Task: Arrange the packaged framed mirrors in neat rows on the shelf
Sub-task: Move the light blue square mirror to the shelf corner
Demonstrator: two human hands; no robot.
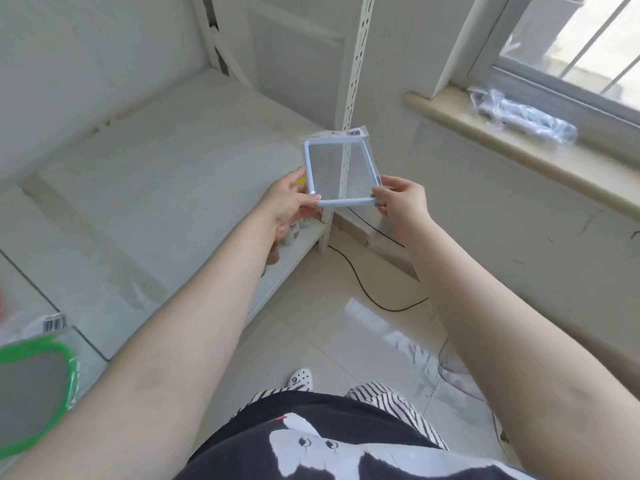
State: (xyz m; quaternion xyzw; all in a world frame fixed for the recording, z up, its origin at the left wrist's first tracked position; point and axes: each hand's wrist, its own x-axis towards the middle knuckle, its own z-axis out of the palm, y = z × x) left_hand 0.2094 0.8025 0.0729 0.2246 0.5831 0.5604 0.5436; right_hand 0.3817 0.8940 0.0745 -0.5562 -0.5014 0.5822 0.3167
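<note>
Item: blue-framed mirror [341,173] in clear packaging, held in the air beyond the shelf [166,188] edge. Left hand [289,202] pinches its near left corner, thumb on top. Right hand [401,202] pinches the near right corner. Green-framed mirror [34,386], packaged, lies on the shelf well left of the fingers. Clear wrapping [523,114], possibly holding more stock, sits on the windowsill [485,140].

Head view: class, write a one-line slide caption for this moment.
Both hands, left and right, hold a packaged blue-framed mirror over the white shelf; a green-framed mirror lies nearby.
</note>
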